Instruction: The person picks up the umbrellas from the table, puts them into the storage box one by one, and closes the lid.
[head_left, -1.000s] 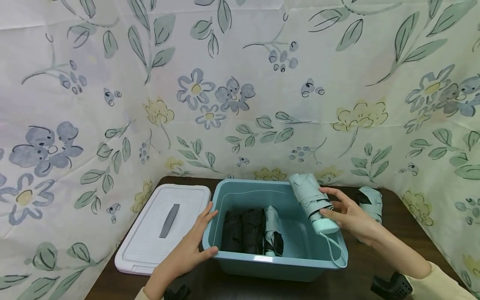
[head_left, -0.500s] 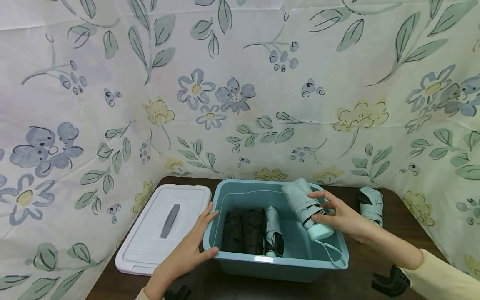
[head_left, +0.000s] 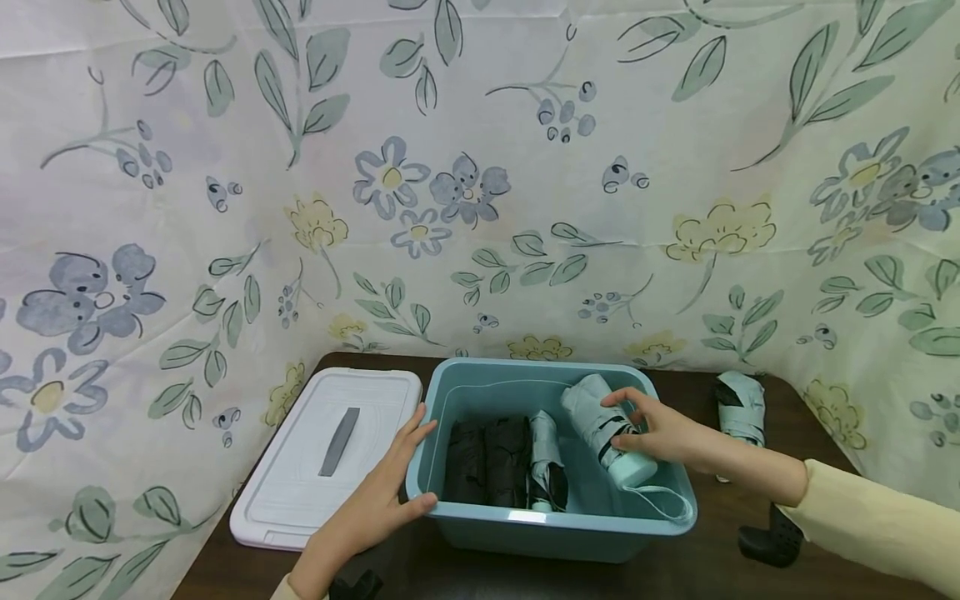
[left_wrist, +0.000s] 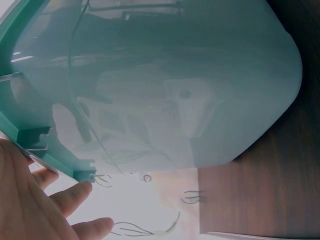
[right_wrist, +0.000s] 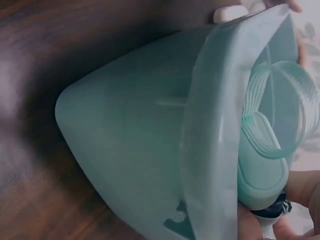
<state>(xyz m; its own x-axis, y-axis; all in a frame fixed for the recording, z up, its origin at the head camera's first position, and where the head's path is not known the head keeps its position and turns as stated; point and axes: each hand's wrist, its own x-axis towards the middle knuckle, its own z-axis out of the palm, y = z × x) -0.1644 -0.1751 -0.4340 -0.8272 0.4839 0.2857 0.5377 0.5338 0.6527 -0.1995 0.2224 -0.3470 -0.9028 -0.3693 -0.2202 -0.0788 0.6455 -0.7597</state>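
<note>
My right hand (head_left: 654, 429) grips a folded mint-green umbrella (head_left: 587, 408) by its wrapped middle, tilted inside the right part of the blue-green plastic bin (head_left: 525, 542). Its mint handle (right_wrist: 261, 172) with a looped wrist strap (right_wrist: 254, 90) shows in the right wrist view, just inside the rim. My left hand (head_left: 386, 498) rests on the bin's left rim with fingers spread, touching the edge in the left wrist view too. Two black folded umbrellas (head_left: 507, 467) lie side by side in the bin's left part. Next to them lies another mint umbrella (head_left: 545, 442).
A white lid (head_left: 300, 475) with a grey handle (head_left: 340, 442) lies left of the bin. Another folded mint umbrella (head_left: 742, 404) is on the dark wooden table (head_left: 802, 425) at right, partly behind my right arm. A floral cloth (head_left: 480, 208) hangs behind.
My right hand has moved left and down with the mint umbrella, lowering it from above the bin's right rim into the bin. The left hand has stayed on the rim.
</note>
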